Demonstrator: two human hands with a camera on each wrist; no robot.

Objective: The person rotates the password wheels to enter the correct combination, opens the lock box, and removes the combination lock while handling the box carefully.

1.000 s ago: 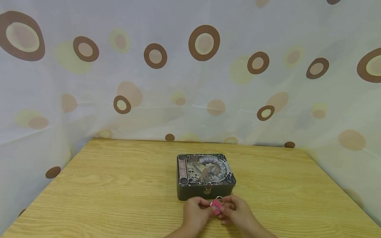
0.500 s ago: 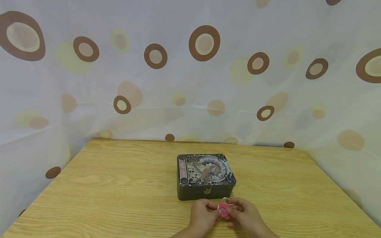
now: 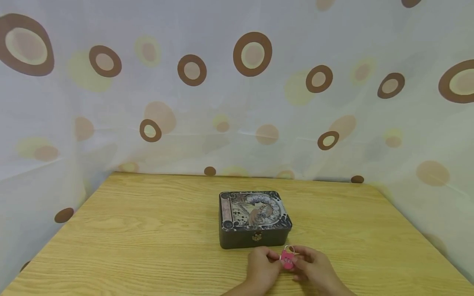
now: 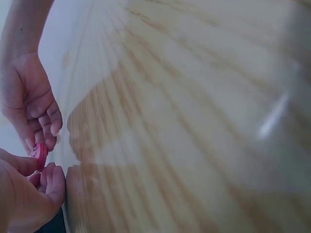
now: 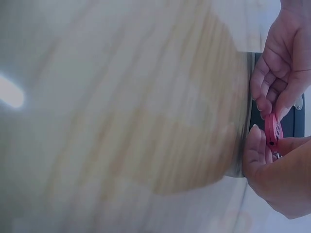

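A small pink padlock [image 3: 287,260] with a silver shackle and what look like number dials is held just in front of the box, shackle pointing away from me. My left hand [image 3: 262,265] pinches its left side between thumb and fingers. From the right, my right hand [image 3: 316,269] grips it, thumb on the face by the dials. The left wrist view shows the padlock [image 4: 41,154] edge-on between both hands' fingertips. Whether the shackle is locked I cannot tell. Behind the hands sits a closed dark box [image 3: 255,218] with a patterned lid and a brass clasp [image 3: 257,237] at its front.
The box stands on a wood-grain table [image 3: 148,230]. A pale curtain [image 3: 222,94] with brown and yellow circles hangs around the table's back and sides.
Both hands have shifted to the right together, carrying the padlock away from below the clasp toward the box's right front corner. The box has stayed in place.
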